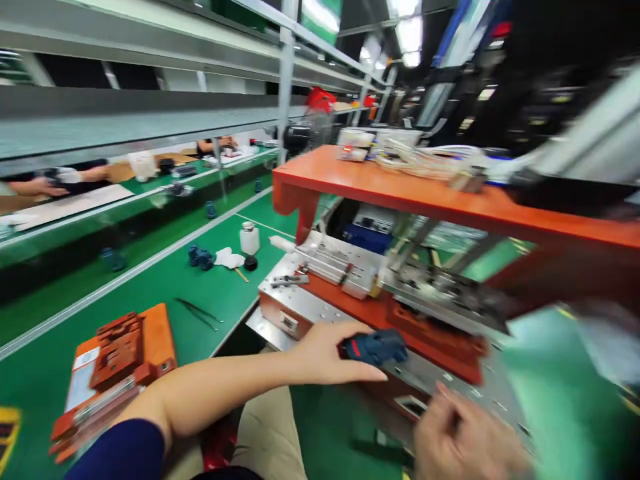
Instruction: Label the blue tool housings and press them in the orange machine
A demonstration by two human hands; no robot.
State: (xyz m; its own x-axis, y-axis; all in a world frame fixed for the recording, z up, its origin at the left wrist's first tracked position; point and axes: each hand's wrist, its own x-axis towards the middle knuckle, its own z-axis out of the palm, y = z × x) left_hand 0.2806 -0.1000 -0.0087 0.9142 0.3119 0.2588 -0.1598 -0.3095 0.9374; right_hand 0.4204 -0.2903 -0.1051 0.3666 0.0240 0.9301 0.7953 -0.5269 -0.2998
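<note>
My left hand [333, 353] is wrapped round a dark blue plastic housing [383, 348] with a red mark, held above the near edge of the machine base. Beyond it is the orange and metal fixture [425, 320] on that base. At the lower right, my right hand [467, 433] is blurred, with its fingers curled closed. Whatever may be between those fingers is hidden. It is beside the front edge of the metal base plate [327, 310], to the right of the housing.
An orange shelf [350, 177] overhangs the machine, with cables on top. On the green bench [210, 287] are tweezers [199, 312], a white bottle [249, 238], blue parts [201, 257] and an orange fixture block [120, 353]. Co-workers' hands [43, 185] show across the line.
</note>
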